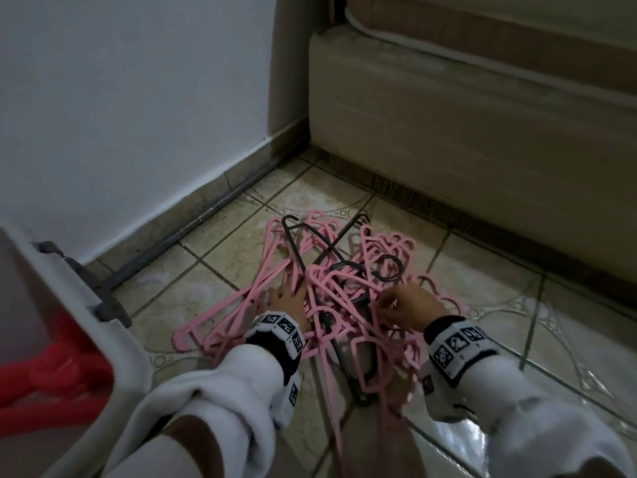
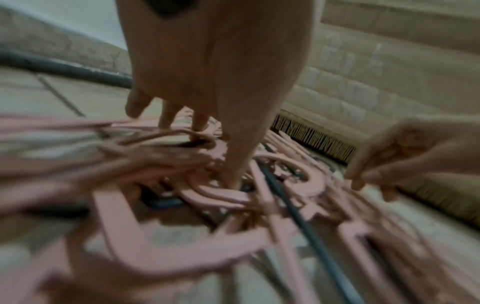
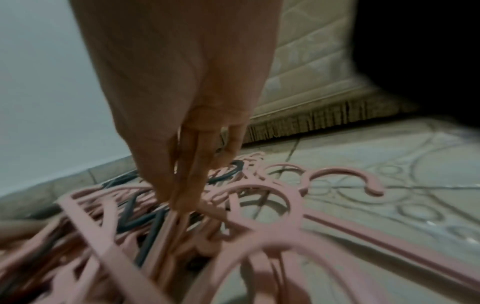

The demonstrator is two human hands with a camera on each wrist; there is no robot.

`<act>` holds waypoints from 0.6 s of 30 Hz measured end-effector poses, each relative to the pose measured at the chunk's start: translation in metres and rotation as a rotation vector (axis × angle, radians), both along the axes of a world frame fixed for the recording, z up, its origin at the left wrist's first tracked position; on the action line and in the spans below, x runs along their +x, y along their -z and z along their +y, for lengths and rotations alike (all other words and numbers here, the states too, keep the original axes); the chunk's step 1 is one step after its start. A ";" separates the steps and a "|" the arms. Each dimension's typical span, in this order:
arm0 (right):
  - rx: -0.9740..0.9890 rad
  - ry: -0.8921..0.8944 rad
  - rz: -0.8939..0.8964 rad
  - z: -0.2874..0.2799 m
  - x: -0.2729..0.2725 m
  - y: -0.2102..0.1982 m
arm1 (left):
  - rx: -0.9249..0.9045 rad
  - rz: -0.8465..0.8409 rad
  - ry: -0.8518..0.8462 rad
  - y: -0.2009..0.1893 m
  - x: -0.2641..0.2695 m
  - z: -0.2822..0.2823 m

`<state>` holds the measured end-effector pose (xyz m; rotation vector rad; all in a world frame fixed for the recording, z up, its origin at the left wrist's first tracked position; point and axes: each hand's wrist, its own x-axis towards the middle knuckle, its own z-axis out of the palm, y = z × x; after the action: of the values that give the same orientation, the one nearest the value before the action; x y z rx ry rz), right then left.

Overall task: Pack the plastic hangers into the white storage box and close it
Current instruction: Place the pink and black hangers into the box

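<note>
Pink hangers heaped tangled on tiled floor beside bed; left hand pressed down into heap, fingers spread; right hand fingers bunched, pinching pink hanger; white box at left edge.

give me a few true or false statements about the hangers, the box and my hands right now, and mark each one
1. The pink hangers lie in a tangled pile on the tiled floor. True.
2. Every hanger in the pile is pink. False: a few black hangers are mixed in.
3. Both hands, the left hand and the right hand, are down on the pile. True.
4. The white storage box stands to the right of the pile. False: it is on the left.
5. The box is empty. False: something red shows inside.
</note>
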<state>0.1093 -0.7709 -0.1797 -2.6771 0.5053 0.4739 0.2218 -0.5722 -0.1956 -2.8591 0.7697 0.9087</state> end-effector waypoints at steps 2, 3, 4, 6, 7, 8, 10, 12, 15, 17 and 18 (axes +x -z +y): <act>-0.070 0.172 -0.123 -0.008 -0.012 -0.006 | -0.115 -0.047 -0.128 0.001 -0.010 0.001; -0.101 0.319 -0.112 -0.016 -0.019 -0.005 | -0.158 -0.052 -0.226 0.001 -0.016 0.001; -0.099 0.462 -0.065 -0.022 -0.026 -0.005 | -0.181 -0.048 -0.325 0.000 -0.023 0.001; -0.074 0.617 0.123 -0.027 -0.039 0.000 | -0.184 -0.022 -0.465 -0.003 -0.036 -0.001; -0.050 0.658 0.173 -0.026 -0.042 0.001 | -0.180 -0.010 -0.496 -0.004 -0.042 -0.002; -0.023 0.696 0.177 -0.024 -0.045 0.004 | -0.181 -0.001 -0.509 -0.004 -0.047 -0.004; 0.074 0.806 0.062 -0.018 -0.043 0.011 | -0.188 0.016 -0.502 -0.006 -0.053 -0.007; 0.159 0.849 0.006 -0.008 -0.041 0.013 | -0.210 0.032 -0.473 -0.008 -0.057 -0.009; 0.287 0.965 -0.091 -0.003 -0.046 0.018 | -0.367 0.020 -0.471 -0.009 -0.053 -0.008; 0.350 1.015 -0.120 -0.007 -0.053 0.024 | -0.535 0.057 -0.489 -0.010 -0.047 -0.006; 0.406 1.042 -0.113 -0.007 -0.056 0.026 | -0.599 0.101 -0.492 -0.010 -0.045 -0.006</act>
<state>0.0530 -0.7782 -0.2054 -1.7162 1.4427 0.0841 0.1764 -0.5785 -0.1855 -3.6618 0.3856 1.0087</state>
